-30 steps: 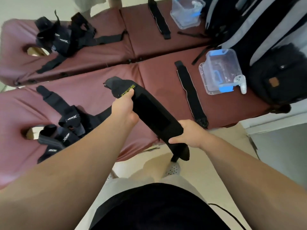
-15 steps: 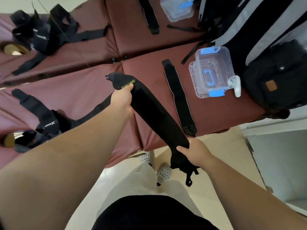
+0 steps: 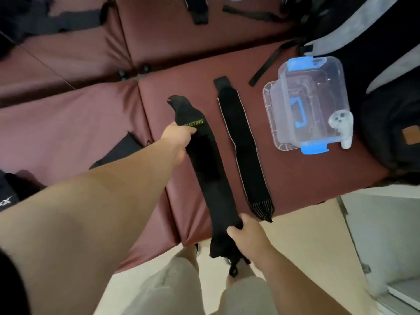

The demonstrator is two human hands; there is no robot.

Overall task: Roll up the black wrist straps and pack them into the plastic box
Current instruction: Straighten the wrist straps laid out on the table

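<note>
Over the maroon surface (image 3: 295,178), both hands are stretching 1 black strap (image 3: 204,169) out straight. The left hand (image 3: 179,136) is pinching its labelled far end, while the right hand (image 3: 247,235) is gripping its near end past the edge, fingers curled round it. A 2nd strap (image 3: 243,146) is lying flat between it and the clear box (image 3: 273,123), with a white controller (image 3: 343,130) touching the box.

A maroon padded bench (image 3: 295,178) stands here, its upholstery creased along a stitched seam. A second maroon bench (image 3: 159,37) is pushed up just beside its far edge. Below is a pale cream floor (image 3: 306,235), with a white panel (image 3: 381,223) at the right. The light is soft and even.
</note>
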